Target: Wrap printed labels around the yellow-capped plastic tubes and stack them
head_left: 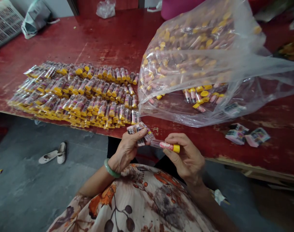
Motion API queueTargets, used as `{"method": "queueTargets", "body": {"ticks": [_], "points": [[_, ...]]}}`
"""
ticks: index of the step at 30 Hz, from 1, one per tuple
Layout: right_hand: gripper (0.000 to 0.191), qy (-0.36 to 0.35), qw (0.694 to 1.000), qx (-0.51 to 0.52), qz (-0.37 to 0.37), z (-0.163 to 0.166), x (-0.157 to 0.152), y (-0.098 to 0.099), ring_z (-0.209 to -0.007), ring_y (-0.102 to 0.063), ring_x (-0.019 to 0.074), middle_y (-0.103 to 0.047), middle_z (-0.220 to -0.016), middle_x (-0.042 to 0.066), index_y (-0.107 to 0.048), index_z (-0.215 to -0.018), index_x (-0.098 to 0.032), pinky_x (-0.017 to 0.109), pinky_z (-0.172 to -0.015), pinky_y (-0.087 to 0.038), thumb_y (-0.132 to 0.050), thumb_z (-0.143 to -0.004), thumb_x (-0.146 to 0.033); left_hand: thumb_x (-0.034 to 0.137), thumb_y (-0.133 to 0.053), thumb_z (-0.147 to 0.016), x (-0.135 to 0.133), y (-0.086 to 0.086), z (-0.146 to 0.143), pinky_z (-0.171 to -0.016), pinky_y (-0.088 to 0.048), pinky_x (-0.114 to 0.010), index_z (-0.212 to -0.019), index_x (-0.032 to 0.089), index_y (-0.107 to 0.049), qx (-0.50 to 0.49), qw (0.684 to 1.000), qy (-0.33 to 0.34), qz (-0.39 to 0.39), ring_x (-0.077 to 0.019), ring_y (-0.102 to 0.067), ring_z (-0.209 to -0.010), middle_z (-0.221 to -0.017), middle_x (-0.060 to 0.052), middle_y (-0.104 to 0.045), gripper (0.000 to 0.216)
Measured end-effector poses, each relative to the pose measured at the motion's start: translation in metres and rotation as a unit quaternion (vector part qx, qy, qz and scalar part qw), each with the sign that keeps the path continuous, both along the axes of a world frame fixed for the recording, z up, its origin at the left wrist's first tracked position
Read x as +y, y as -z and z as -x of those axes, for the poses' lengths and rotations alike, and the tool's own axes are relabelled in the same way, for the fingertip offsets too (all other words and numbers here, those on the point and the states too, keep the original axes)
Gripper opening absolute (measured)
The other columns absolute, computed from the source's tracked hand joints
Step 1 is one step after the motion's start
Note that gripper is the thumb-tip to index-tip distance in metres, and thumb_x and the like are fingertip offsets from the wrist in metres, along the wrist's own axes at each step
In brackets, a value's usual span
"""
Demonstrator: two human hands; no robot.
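My left hand [128, 148], with a green bangle on the wrist, is closed on a small printed plastic wrapper [140, 130] held just below the table's front edge. My right hand [185, 156] pinches a small clear tube with a yellow cap [168, 146], its open end pointing into the wrapper. Both hands hover over my lap, close together. A wide spread of wrapped yellow-capped tubes [84, 93] lies in rows on the red table [108, 38] to the left. A large clear plastic bag [209, 61] full of loose tubes lies to the right.
Small stacks of printed wrappers [246, 135] lie on the table at the right. A white basket [4, 19] and crumpled bags [35, 16] sit at the far left. A pair of white shoes [53, 154] lies on the grey floor below.
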State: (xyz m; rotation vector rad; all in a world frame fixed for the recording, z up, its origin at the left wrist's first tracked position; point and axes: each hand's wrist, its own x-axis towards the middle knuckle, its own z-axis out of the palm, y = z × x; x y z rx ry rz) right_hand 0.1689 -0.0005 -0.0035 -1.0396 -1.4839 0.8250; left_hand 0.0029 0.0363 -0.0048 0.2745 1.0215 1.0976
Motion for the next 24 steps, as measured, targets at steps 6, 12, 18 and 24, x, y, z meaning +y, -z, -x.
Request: {"method": "queueTargets", "body": {"ticks": [6, 12, 18, 24], "points": [[0.031, 0.051, 0.991, -0.063, -0.106, 0.008, -0.006, 0.005, -0.087, -0.060, 0.0197, -0.061, -0.098, 0.008, -0.061, -0.104, -0.017, 0.035, -0.074, -0.051, -0.066, -0.076, -0.006, 0.024, -0.088, -0.055, 0.002, 0.001, 0.004, -0.051, -0.053, -0.022, -0.075, 0.013, -0.066, -0.043, 0.997, -0.020, 0.053, -0.0104, -0.060, -0.055, -0.067, 0.001, -0.066, 0.032], [0.031, 0.071, 0.987, -0.092, -0.114, 0.011, -0.009, 0.005, -0.086, -0.062, 0.0200, -0.063, -0.096, 0.006, -0.062, -0.104, -0.021, 0.036, -0.073, -0.053, -0.066, -0.077, -0.008, 0.025, -0.086, -0.058, 0.002, 0.005, 0.006, -0.051, -0.053, -0.021, -0.074, 0.013, -0.066, -0.052, 0.997, -0.017, 0.053, -0.0098, -0.060, -0.053, -0.066, 0.001, -0.066, 0.029], [0.030, 0.075, 0.977, -0.153, -0.125, 0.012, -0.009, 0.007, -0.086, -0.063, 0.0209, -0.063, -0.098, 0.007, -0.059, -0.108, -0.024, 0.037, -0.074, -0.055, -0.063, -0.080, -0.013, 0.025, -0.088, -0.054, 0.001, 0.002, 0.007, -0.053, -0.056, -0.026, -0.076, 0.014, -0.066, -0.051, 0.995, -0.007, 0.082, -0.0114, -0.061, -0.055, -0.068, 0.001, -0.066, 0.033], [0.032, 0.106, 0.970, -0.165, -0.147, 0.015, -0.008, 0.007, -0.084, -0.064, 0.0210, -0.065, -0.092, 0.005, -0.060, -0.107, -0.024, 0.036, -0.073, -0.055, -0.066, -0.078, -0.011, 0.028, -0.088, -0.055, -0.002, 0.003, 0.003, -0.052, -0.055, -0.024, -0.076, 0.013, -0.066, -0.007, 0.999, -0.015, 0.040, -0.0103, -0.059, -0.056, -0.068, 0.001, -0.063, 0.034]]}}
